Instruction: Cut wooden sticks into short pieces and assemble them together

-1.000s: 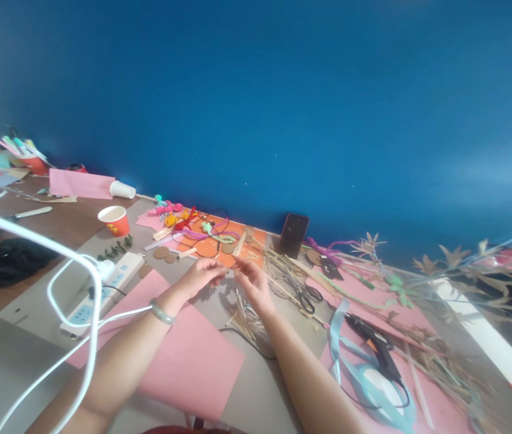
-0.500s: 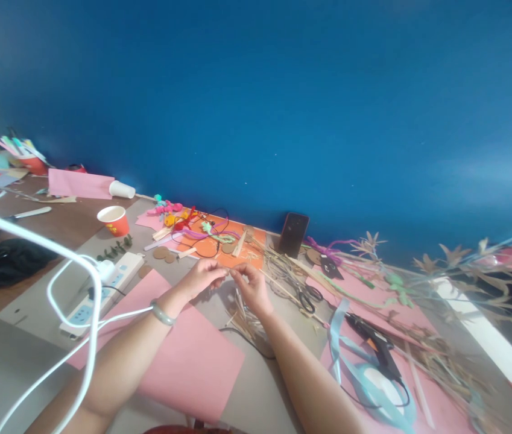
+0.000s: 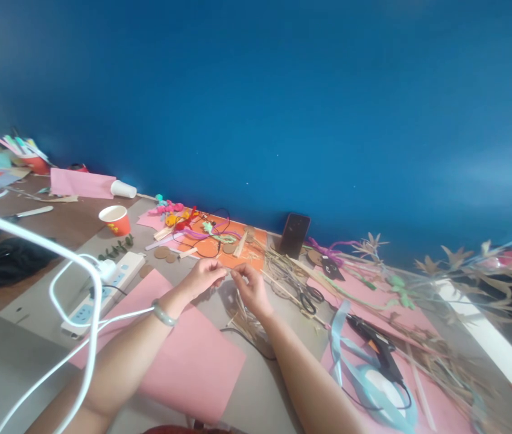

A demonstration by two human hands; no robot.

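My left hand (image 3: pixel 204 277) and my right hand (image 3: pixel 250 288) meet fingertip to fingertip above the table's middle. Both pinch a thin pale strand (image 3: pixel 231 274) stretched between them; it is too fine to name. A green bangle (image 3: pixel 163 313) circles my left wrist. Under the right hand lies a bundle of straw-coloured raffia (image 3: pixel 246 319). A pink paper sheet (image 3: pixel 183 355) lies beneath my left forearm.
A white power strip (image 3: pixel 102 292) and white cable (image 3: pixel 75 319) lie at left, near an orange paper cup (image 3: pixel 114 219). A phone (image 3: pixel 294 235) leans on the blue wall. Scissors (image 3: pixel 307 298), a black glue gun (image 3: pixel 376 349), blue ribbon (image 3: pixel 350 374) and dried stems (image 3: pixel 441 283) crowd the right.
My right hand has drawn slightly back toward me and its fingers have curled tighter into a pinch. The left hand has barely moved.
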